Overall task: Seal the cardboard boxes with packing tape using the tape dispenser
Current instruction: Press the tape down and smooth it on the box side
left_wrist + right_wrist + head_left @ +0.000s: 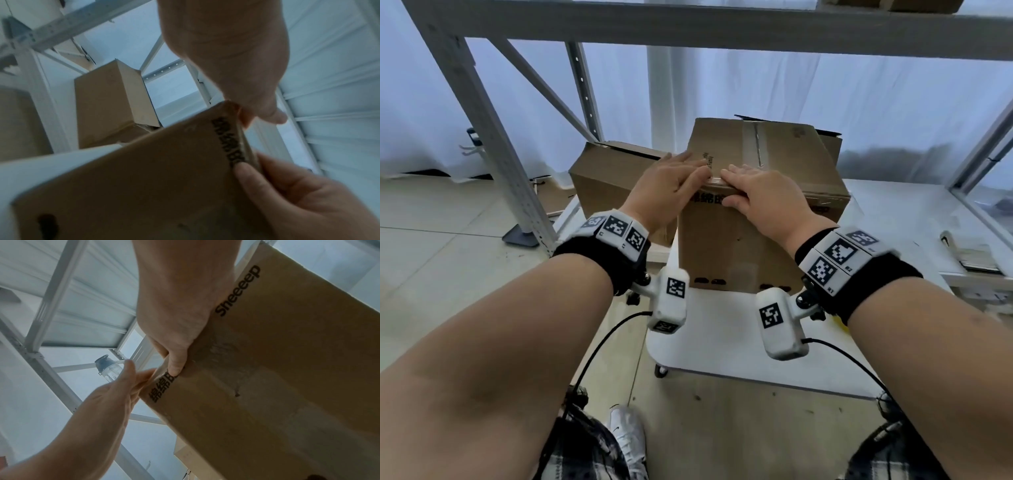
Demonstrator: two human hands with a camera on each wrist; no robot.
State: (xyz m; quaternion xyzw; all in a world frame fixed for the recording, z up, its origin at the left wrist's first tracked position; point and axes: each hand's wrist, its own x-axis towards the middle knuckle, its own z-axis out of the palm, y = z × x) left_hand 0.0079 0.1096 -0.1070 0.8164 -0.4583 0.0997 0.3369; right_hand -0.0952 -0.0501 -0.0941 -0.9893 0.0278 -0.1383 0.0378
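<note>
Flattened fingers of left hand (671, 186) and right hand (758, 195) press glossy tape (717, 181) onto corrugated cardboard box (736, 240).

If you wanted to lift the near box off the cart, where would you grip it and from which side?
Probably by its two vertical side faces, one hand from the left and one from the right. The box stands upright, taller than it is wide, with its flaps closed flat, so the top offers no handhold. Both the left hand and right hand now rest at its near top edge, close to those faces.

Metal shelving (482, 113) (grey), water bottle (109, 368).
</note>
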